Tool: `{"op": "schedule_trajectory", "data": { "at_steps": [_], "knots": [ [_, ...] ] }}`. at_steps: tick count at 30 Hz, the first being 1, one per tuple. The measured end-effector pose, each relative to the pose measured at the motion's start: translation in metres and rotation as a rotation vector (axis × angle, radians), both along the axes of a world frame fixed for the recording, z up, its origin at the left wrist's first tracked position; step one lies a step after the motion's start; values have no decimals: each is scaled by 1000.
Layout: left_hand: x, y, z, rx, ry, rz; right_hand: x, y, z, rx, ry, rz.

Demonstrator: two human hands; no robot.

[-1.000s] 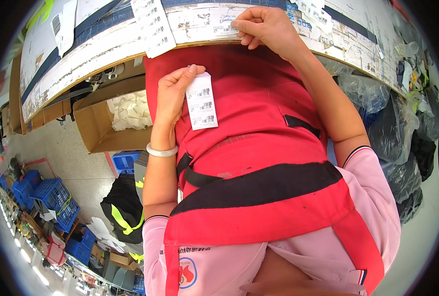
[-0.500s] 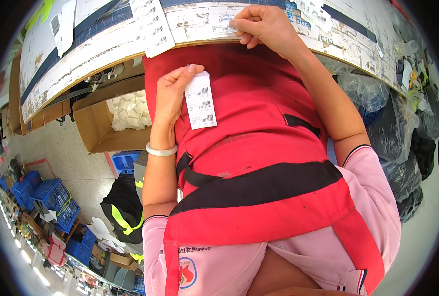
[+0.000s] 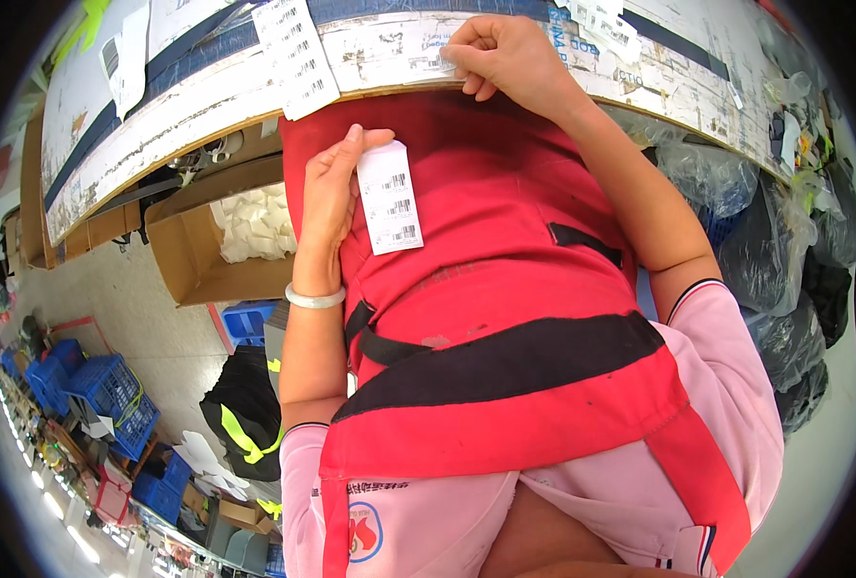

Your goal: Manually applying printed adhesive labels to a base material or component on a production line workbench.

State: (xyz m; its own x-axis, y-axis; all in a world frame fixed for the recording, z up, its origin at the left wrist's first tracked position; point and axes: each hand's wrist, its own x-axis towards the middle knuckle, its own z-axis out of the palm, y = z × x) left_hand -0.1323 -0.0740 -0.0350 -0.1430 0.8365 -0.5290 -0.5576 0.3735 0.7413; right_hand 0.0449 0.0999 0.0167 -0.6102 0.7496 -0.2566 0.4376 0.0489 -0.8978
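My left hand [image 3: 330, 183] is closed on a short white strip of barcode labels [image 3: 389, 200], which hangs in front of my red apron [image 3: 491, 207]. Its fingers are partly hidden behind the strip. Up at the edge of the worn white table [image 3: 370, 69], my right hand [image 3: 515, 60] pinches thumb and forefinger together at the end of a small barcode label [image 3: 430, 64] that lies against the tabletop. A longer label strip [image 3: 298, 58] lies between the two hands and overhangs the table edge.
More labels [image 3: 606, 27] lie on the table at the right, and a white tag [image 3: 128, 63] at the left. Below the table stands a cardboard box [image 3: 182, 255] with whitish pieces inside. Clear plastic bags [image 3: 760, 270] crowd the right side; blue crates [image 3: 115, 395] stand at the left.
My left thumb has lifted and straightened slightly, and the strip sits a touch lower. My right hand has shifted slightly to the left, still pinching at the table edge.
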Motion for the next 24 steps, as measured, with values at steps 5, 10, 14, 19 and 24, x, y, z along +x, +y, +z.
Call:
{"op": "schedule_trajectory", "data": {
  "at_steps": [5, 10, 14, 19, 24],
  "knots": [
    [1, -6, -7, 104, -6, 39, 16, -3, 15, -13, 84, -19],
    [-5, -21, 0, 124, -96, 87, 70, 29, 15, 127, 170, -241],
    [-10, -25, 0, 162, -125, 38, 133, 73, -5, 340, -20, -521],
    [-1, -24, 16, 147, -59, 42, 130, 68, -2, 722, -560, -469],
    [4, -20, 25, 133, 136, 29, 92, 25, 9, 515, -155, -333]
  ]
}}
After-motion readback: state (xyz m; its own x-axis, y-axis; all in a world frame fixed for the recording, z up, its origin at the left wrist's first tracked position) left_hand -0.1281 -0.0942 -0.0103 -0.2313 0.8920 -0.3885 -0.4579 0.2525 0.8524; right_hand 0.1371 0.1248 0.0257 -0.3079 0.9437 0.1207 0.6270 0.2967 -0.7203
